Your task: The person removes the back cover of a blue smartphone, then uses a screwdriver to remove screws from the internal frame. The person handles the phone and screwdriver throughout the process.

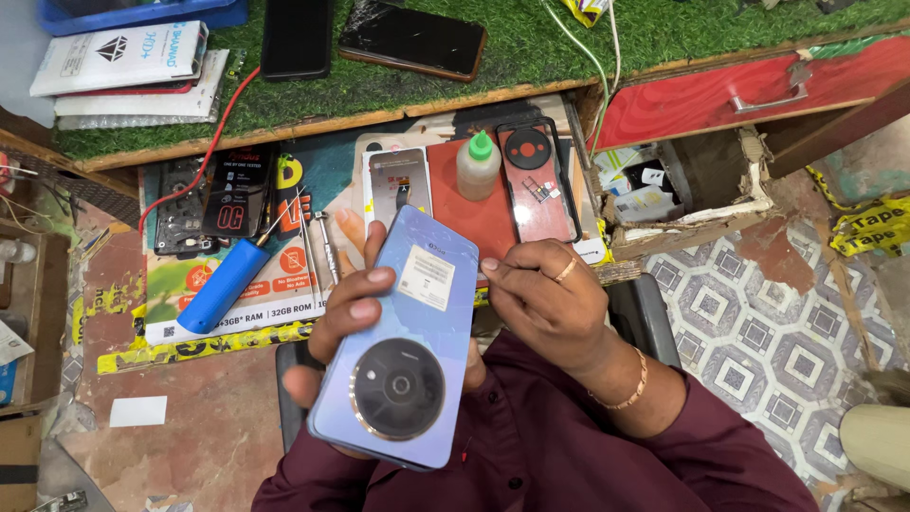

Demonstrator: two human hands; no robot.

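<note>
Lilac phone [409, 346] held back-up (round black camera ring, white sticker), tilted.

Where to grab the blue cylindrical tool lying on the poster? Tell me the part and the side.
Take the blue cylindrical tool around the middle of its thick barrel, coming from above. It lies flat and tilted on the printed poster, its thin metal tip pointing up-right, with both long sides free.

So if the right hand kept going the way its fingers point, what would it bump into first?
The right hand points leftward; its fingertips already meet the edge of the blue phone held in the left hand.
</note>
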